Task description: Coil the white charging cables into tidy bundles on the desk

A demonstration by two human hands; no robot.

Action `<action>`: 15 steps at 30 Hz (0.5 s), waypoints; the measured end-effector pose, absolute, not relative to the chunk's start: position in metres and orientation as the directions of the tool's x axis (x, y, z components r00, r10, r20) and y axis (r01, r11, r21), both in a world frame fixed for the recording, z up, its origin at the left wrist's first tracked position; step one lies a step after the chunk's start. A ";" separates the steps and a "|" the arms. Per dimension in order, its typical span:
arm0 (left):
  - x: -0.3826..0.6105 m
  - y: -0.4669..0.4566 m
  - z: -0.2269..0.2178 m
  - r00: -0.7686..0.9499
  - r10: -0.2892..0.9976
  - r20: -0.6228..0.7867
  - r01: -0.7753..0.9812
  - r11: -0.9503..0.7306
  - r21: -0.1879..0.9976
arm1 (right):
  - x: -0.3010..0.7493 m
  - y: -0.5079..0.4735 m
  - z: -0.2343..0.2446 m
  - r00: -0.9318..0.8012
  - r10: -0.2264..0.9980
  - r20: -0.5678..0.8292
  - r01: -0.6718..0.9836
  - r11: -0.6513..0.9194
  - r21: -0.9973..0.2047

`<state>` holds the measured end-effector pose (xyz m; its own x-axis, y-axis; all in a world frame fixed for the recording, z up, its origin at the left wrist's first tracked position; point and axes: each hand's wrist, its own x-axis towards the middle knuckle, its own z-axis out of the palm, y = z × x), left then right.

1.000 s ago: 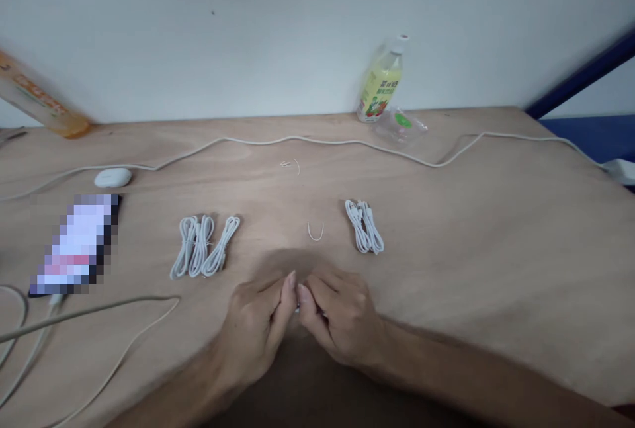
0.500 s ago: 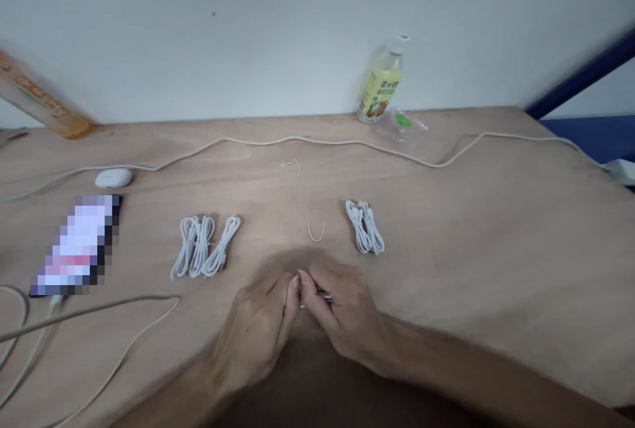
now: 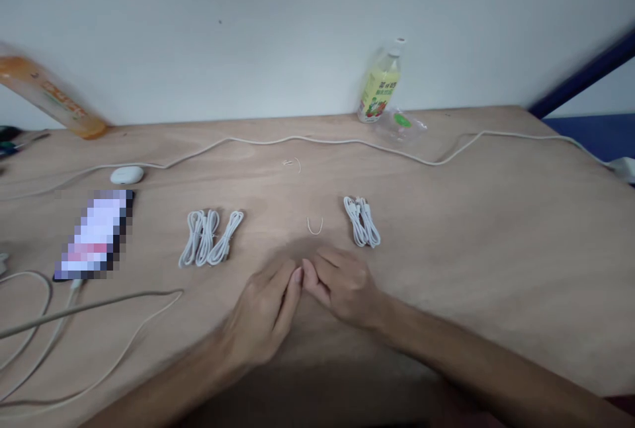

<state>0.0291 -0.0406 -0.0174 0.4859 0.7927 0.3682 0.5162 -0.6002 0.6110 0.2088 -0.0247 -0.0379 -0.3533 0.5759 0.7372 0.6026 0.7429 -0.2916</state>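
My left hand and my right hand rest on the wooden table near its front middle, fingertips touching. The right fingers are curled and the left ones lie stretched toward them. Whatever sits between the fingertips is hidden. Just beyond the hands lies a small U-shaped white tie. To the left lie three coiled white cable bundles side by side. A single coiled white cable bundle lies to the right, close to my right hand.
A long white cord snakes across the back of the table, with another small tie near it. A yellow drink bottle and clear wrapper stand at the back. At left are a phone, a white pod and loose cords.
Both hands have slid a little forward on the table. A thin small item seen pinched in my right fingers half a second ago no longer shows. The view has shifted slightly.
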 end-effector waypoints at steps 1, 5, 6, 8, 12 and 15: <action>0.029 -0.041 -0.019 0.502 0.772 0.390 0.540 -0.632 0.556 | 0.209 -0.024 -0.039 -0.340 0.594 0.729 0.589 0.739 -0.328; 0.028 -0.042 -0.026 0.538 0.726 0.430 0.602 -0.687 0.406 | 0.211 -0.021 -0.040 -0.346 0.580 0.737 0.546 0.763 -0.345; 0.028 -0.041 -0.028 0.538 0.720 0.437 0.606 -0.692 0.393 | 0.211 -0.021 -0.040 -0.351 0.574 0.740 0.544 0.768 -0.337; 0.027 -0.041 -0.029 0.550 0.717 0.428 0.595 -0.696 0.401 | 0.210 -0.021 -0.040 -0.359 0.562 0.745 0.557 0.770 -0.312; 0.026 -0.040 -0.028 0.527 0.756 0.388 0.567 -0.654 0.501 | 0.210 -0.022 -0.038 -0.388 0.514 0.765 0.631 0.753 -0.186; 0.024 -0.038 -0.025 0.524 0.781 0.339 0.521 -0.609 0.598 | 0.209 -0.025 -0.036 -0.410 0.497 0.765 0.685 0.721 -0.102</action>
